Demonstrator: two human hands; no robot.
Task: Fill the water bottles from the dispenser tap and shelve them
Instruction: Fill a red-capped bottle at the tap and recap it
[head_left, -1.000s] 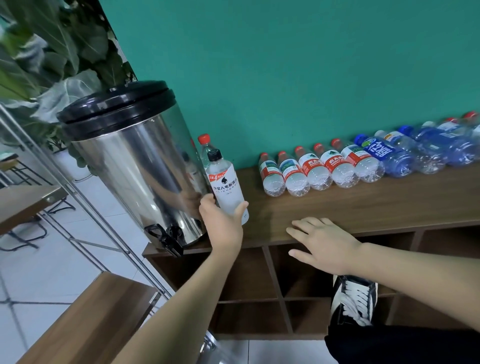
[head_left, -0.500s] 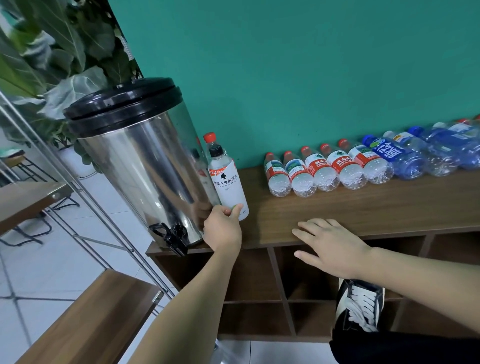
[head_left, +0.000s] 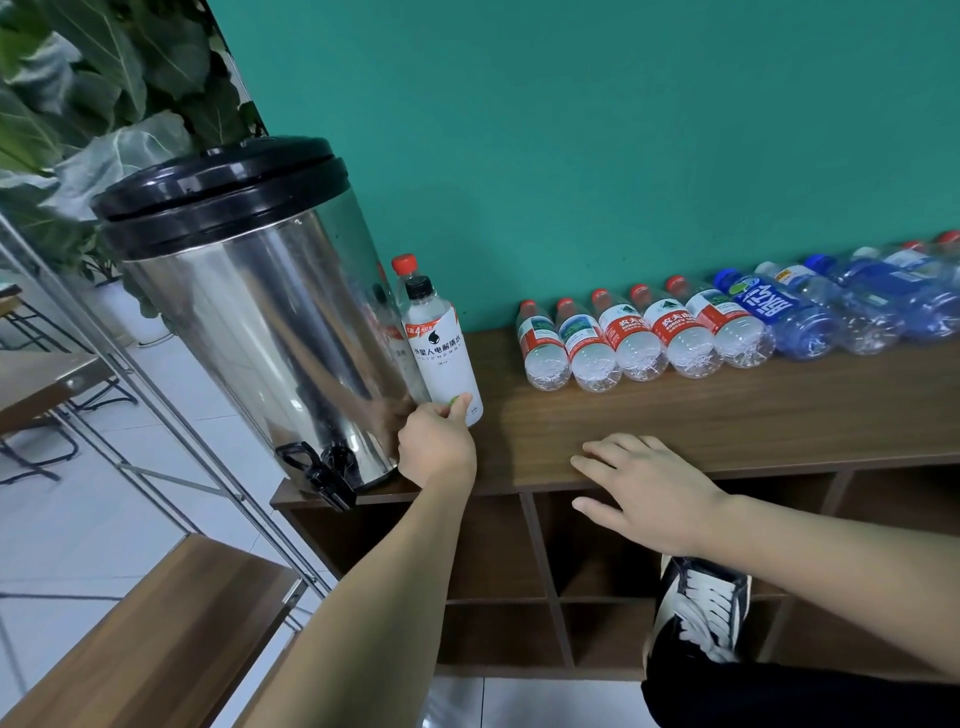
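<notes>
The left hand (head_left: 436, 447) pinches the base of the white-labelled bottle (head_left: 441, 348), upright near the shelf top's (head_left: 675, 415) left end, just beside the dispenser (head_left: 260, 312). The right hand (head_left: 649, 493) rests flat and open on the front edge. Risk: the low grip may tip the tall bottle against the red-capped bottle (head_left: 404, 270) behind.

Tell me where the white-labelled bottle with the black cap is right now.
The white-labelled bottle stands upright on the wooden shelf top, left of centre in the head view, just right of the steel dispenser, the left hand holding its base.

White bottle (head_left: 443, 348) upright beside steel dispenser (head_left: 270, 322), bottles (head_left: 649, 338) lying in row
</notes>
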